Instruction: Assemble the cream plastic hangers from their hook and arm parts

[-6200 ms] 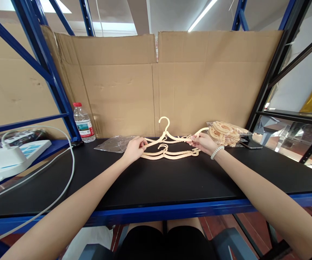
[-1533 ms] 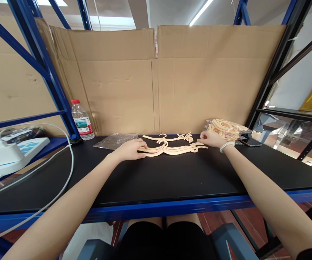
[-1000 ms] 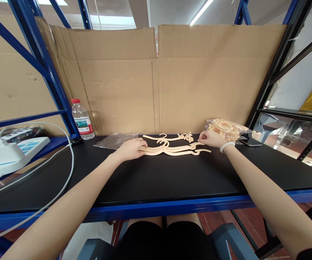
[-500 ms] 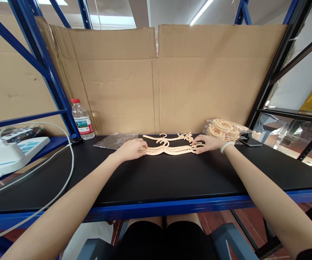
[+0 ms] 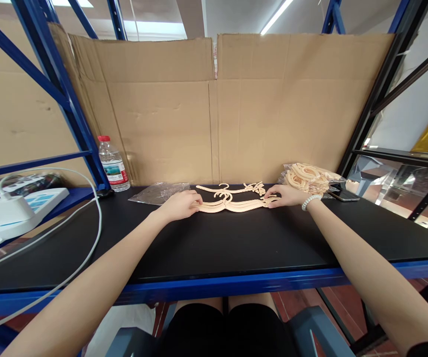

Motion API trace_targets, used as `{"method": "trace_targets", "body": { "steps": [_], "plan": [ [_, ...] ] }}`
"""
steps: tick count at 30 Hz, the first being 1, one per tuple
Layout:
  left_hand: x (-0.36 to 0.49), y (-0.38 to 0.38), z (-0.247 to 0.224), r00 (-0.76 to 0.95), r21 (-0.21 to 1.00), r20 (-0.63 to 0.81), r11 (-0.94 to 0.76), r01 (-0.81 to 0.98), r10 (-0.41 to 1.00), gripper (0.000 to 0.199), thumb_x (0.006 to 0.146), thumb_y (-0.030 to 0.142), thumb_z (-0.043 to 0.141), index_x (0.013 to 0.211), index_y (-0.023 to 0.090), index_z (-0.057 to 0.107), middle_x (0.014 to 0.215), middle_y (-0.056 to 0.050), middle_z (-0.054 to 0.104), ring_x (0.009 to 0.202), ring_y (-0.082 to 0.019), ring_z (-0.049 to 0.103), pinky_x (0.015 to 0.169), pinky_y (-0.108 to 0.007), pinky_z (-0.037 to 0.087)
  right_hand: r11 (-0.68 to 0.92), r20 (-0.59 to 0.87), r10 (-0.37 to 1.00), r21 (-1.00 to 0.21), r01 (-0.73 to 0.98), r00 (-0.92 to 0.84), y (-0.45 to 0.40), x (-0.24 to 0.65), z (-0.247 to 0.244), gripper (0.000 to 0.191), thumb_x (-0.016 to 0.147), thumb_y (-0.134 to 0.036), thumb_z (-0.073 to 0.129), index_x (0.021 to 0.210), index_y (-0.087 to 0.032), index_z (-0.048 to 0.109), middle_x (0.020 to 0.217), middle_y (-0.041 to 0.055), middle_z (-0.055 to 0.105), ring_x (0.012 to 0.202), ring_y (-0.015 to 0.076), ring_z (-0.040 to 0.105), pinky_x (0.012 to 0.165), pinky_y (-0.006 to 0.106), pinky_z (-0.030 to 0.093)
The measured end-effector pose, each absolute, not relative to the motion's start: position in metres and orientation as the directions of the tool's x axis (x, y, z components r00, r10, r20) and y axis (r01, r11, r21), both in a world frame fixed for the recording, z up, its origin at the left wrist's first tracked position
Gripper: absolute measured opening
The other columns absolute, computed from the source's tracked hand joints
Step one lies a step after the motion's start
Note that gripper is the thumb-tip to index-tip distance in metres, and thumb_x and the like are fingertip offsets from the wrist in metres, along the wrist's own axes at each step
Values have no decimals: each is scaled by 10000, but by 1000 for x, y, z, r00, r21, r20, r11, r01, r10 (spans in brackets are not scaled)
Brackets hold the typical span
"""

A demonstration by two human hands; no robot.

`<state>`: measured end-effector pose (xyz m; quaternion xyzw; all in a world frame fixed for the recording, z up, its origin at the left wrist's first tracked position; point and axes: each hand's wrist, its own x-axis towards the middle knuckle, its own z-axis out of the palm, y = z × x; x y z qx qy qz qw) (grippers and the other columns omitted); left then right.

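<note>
Several beige hangers [image 5: 226, 206] lie close together on the black table, hooks pointing to the back. My left hand [image 5: 183, 204] has its fingers closed on their left ends. At their right ends, my right hand [image 5: 281, 196] grips the tips between thumb and fingers; a bead bracelet is on that wrist. Just behind lies another beige hanger [image 5: 214, 190], with small beige pieces [image 5: 256, 188] at its right end. A clear plastic bag [image 5: 158, 193] lies flat to the left of the hangers.
A bag of beige hangers [image 5: 308, 177] sits at the back right, beside a phone [image 5: 344, 194]. A bottle [image 5: 113, 166] stands back left. A white cable [image 5: 99, 223] hangs from a power strip [image 5: 43, 206]. Cardboard [image 5: 169, 124] walls the back.
My right hand has shifted very slightly at the right ends of the hangers, and the hangers sit a little closer together. My left hand is almost unmoved.
</note>
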<state>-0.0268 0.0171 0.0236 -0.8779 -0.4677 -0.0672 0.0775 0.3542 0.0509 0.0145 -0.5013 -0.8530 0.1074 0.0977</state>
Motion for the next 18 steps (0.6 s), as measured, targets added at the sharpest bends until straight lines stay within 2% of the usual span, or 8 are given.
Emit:
{"method": "trace_targets", "body": {
  "steps": [7, 11, 14, 18],
  "plan": [
    [-25, 15, 26, 556, -63, 192, -555, 829, 809, 187, 791, 236, 524, 953, 210, 614, 1065, -47, 641, 998, -244, 596, 792, -329, 460, 464, 78, 883, -291, 837, -463, 50, 354, 15, 464, 683, -472, 667, 1045, -182, 682, 1156, 92, 656, 1066, 290, 594, 923, 359, 453],
    [-25, 16, 25, 574, -53, 203, -576, 816, 794, 175, 793, 236, 526, 945, 214, 611, 1042, -46, 643, 990, -243, 597, 789, -325, 458, 483, 111, 873, -327, 812, -475, 52, 356, 13, 399, 719, -506, 640, 965, -198, 699, 1087, 70, 687, 1027, 281, 613, 894, 355, 463],
    [-25, 15, 25, 574, -43, 208, -579, 814, 792, 158, 793, 243, 535, 930, 213, 609, 1033, -46, 644, 989, -241, 596, 793, -320, 454, 477, 155, 878, -338, 811, -452, 55, 358, 10, 317, 784, -465, 580, 905, -195, 697, 1007, 63, 710, 966, 256, 635, 860, 346, 469],
    [-23, 13, 29, 577, -50, 214, -581, 812, 788, 161, 803, 255, 529, 935, 214, 610, 1039, -44, 646, 985, -237, 594, 799, -316, 447, 442, 231, 895, -347, 827, -381, 58, 356, 5, 249, 828, -369, 545, 915, -182, 686, 970, 68, 721, 911, 228, 655, 823, 322, 487]
  ]
}}
